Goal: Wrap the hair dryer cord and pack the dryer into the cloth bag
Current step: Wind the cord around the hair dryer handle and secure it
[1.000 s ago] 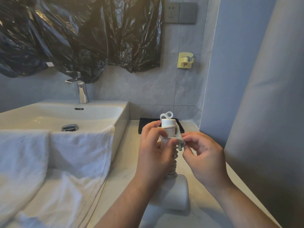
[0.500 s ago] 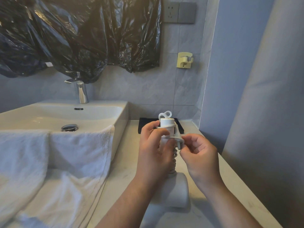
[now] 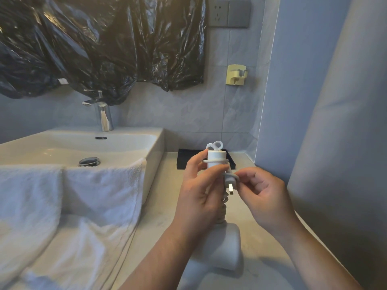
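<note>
While our left hand is gripping the upright hair dryer handle, we are judging the cord nearly wrapped, our right hand pinching the plug beside it, needing tucking.

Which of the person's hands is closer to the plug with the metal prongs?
Right. The right hand pinches the plug from its right side, while the left hand grips the dryer handle just left of it.

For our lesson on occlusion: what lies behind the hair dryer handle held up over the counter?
Behind the hair dryer handle a flat black item lies on the counter against the tiled wall. Its middle is hidden by the handle and the left hand.
</note>
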Demonstrator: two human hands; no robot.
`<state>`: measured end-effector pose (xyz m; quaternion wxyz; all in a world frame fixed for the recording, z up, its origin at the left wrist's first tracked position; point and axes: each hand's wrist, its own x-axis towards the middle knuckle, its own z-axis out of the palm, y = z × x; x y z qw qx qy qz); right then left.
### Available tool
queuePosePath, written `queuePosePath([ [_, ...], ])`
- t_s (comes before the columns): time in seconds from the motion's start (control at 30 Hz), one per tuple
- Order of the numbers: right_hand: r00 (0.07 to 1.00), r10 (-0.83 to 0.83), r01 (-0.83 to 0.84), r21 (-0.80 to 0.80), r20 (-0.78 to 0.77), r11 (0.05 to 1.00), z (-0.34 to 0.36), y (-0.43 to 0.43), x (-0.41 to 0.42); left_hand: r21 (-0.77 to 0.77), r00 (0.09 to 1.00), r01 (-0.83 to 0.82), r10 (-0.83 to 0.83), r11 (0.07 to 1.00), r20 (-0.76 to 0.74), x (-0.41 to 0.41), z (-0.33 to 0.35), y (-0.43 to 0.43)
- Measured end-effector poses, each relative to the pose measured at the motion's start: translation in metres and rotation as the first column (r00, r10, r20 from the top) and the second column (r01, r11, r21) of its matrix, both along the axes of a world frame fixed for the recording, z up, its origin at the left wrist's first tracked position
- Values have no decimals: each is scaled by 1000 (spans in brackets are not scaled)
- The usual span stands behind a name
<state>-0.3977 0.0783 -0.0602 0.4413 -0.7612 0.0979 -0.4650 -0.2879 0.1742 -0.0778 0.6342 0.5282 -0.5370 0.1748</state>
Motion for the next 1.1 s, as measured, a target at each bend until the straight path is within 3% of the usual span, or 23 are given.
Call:
queuePosePath([
  [0.13, 989, 150, -151, 97, 14, 984, 4, -1, -5, -41, 999, -48, 49, 998, 19, 1, -2, 1],
  [0.2, 982, 184, -190, 158, 50, 969, 7, 3, -5, -43, 999, -10, 9, 999, -41, -4, 0, 4],
  [0.3, 991, 123, -132, 175, 58, 976, 6, 14, -4, -50, 982, 34, -42, 998, -182, -11, 3, 8],
  [0.43, 991, 89, -111, 247, 99, 963, 2, 25, -3, -54, 977, -9, -2, 999, -211, -5, 3, 11],
  [0.57, 994, 53, -81, 328, 93, 941, -2, 33, -3, 18, 927, 191, -174, 982, -332, -3, 5, 9],
  [0.67, 994, 39, -75, 392, 98, 917, -7, 41, -6, 33, 908, 210, -182, 977, -377, -4, 6, 10],
  [0.83, 998, -61, 59, 346, -5, 936, -14, 52, -14, 34, 907, 261, -233, 965, -351, -5, 7, 13],
  [1.1, 996, -67, 80, 230, -66, 970, -20, 57, -28, 99, 928, 252, -211, 963, -308, -13, 8, 21],
])
